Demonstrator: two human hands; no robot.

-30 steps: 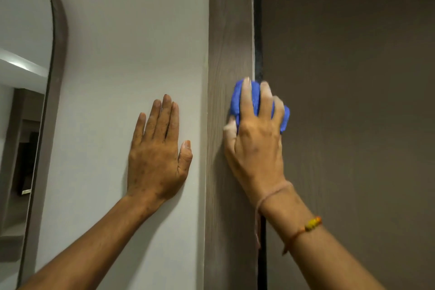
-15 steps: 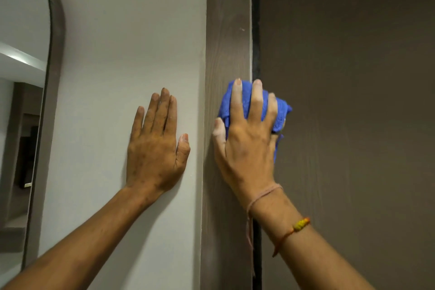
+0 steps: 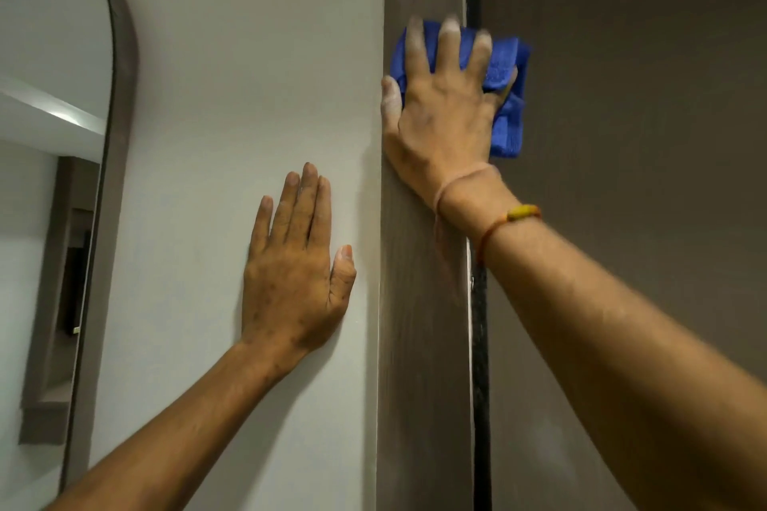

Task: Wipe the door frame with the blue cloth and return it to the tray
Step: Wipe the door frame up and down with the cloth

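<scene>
The dark wood door frame (image 3: 423, 324) runs upright through the middle of the view. My right hand (image 3: 444, 108) presses the blue cloth (image 3: 508, 95) flat against the frame, high up, with fingers spread over it. The cloth sticks out to the right past the frame's edge, over the dark gap and onto the door. My left hand (image 3: 294, 274) lies flat and empty on the white wall, left of the frame and lower than the right hand. No tray is in view.
A brown door (image 3: 643, 137) fills the right side, with a black gap (image 3: 480, 344) between it and the frame. The white wall (image 3: 232, 75) lies left of the frame. An arched, dark-framed mirror (image 3: 50, 178) hangs at the far left.
My right hand has slid the blue cloth upward along the frame, and more cloth now shows to the right. The left hand has stayed flat on the wall.
</scene>
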